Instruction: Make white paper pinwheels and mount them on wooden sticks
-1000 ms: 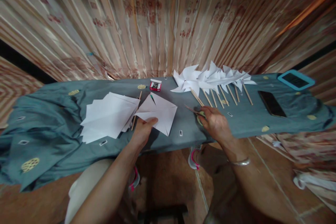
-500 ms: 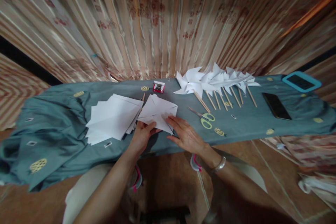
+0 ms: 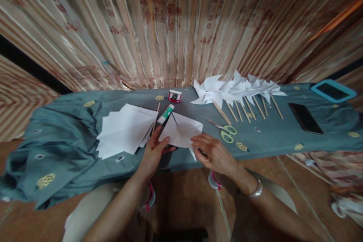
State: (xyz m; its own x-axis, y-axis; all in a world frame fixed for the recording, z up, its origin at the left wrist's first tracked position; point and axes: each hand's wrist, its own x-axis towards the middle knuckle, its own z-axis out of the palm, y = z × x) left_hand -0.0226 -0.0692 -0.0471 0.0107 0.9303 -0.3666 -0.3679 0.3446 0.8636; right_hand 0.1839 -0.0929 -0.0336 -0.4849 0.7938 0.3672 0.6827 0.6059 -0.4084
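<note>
A square sheet of white paper (image 3: pixel 184 130) with slits cut in from its corners lies in front of me. My left hand (image 3: pixel 151 153) holds its near left corner, thumb on top and the other fingers around the edge. At the near right edge, my right hand (image 3: pixel 214 153) pinches the same paper, where a white flap hangs down below. Just beyond the paper lies a green and white glue stick (image 3: pixel 166 114). Green-handled scissors (image 3: pixel 226 132) rest to the right. A stack of white sheets (image 3: pixel 127 130) lies left of my left hand, a wooden stick (image 3: pixel 158 107) beside it.
A row of white paper pinwheels (image 3: pixel 235 89) on wooden sticks lies at the back right. A small red box (image 3: pixel 175 96) of small dark items stands open behind the glue stick. Farther right are a black phone (image 3: pixel 305 118) and a blue-framed device (image 3: pixel 333 90). Bluish-green cloth (image 3: pixel 272 132) covers the table.
The paper has shifted right and turned, uncovering the glue stick. My right hand has moved right and its fingers have curled onto the paper's edge. The view has shifted slightly.
</note>
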